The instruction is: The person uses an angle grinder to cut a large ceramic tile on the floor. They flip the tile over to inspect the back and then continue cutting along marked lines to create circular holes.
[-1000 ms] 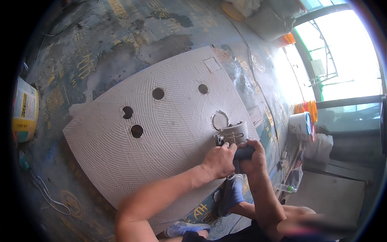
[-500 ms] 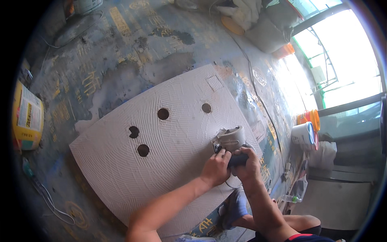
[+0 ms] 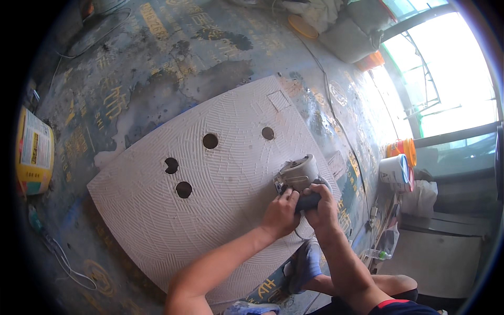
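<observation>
A large pale tile slab (image 3: 210, 226) lies ridged side up, with several round dark holes through it and a small rectangle marked at its far corner. On its right part rests a handheld stone cutter (image 3: 300, 173) with a rounded grey guard and a dark body; its blade is hidden. My right hand (image 3: 323, 205) wraps round the cutter's dark rear handle. Beside it, my left hand (image 3: 283, 210) has its fingers curled against the front lower side of the same cutter. A cord hangs down behind the handle.
A yellow bucket (image 3: 37, 152) stands at the far left, near a cable with a green plug (image 3: 37, 220). A black cable (image 3: 341, 131) crosses the stained floor beyond the slab. White tub (image 3: 392, 172) and orange bucket (image 3: 404, 149) stand at right. My shoe (image 3: 307, 262) is beside the slab's near edge.
The whole view has shifted slightly, so the slab sits a little higher in the picture. Both hands stay on the cutter, which keeps nearly the same place on the slab.
</observation>
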`<state>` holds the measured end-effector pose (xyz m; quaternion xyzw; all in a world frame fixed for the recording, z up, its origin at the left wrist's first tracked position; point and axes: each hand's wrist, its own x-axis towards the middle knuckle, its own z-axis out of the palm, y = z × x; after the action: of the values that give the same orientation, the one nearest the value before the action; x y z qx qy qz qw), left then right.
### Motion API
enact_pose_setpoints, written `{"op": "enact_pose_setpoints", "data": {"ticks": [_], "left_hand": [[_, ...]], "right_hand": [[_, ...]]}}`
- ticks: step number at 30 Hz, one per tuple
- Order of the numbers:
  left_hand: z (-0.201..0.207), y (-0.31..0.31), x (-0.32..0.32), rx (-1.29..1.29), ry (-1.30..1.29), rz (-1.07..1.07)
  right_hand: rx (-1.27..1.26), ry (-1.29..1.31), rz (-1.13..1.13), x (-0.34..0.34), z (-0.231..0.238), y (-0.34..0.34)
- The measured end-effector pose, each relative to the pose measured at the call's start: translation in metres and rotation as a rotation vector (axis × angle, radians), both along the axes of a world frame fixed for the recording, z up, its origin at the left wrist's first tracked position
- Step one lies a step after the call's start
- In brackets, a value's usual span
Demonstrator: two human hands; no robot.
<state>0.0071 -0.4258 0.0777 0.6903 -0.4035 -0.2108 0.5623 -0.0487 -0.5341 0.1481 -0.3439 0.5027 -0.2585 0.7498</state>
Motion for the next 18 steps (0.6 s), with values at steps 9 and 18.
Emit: {"op": "enact_pose_setpoints", "data": {"ticks": [9, 18], "left_hand": [[-0.001, -0.007, -0.033, 0.018, 0.060, 0.095], [-0.001, -0.019, -0.055, -0.018, 0.141, 0.127]], "right_hand": [[-0.092, 0.081, 0.054, -0.009, -0.001, -0.008], [-0.394, 0.156, 0.389, -0.033, -0.013, -0.035]]}}
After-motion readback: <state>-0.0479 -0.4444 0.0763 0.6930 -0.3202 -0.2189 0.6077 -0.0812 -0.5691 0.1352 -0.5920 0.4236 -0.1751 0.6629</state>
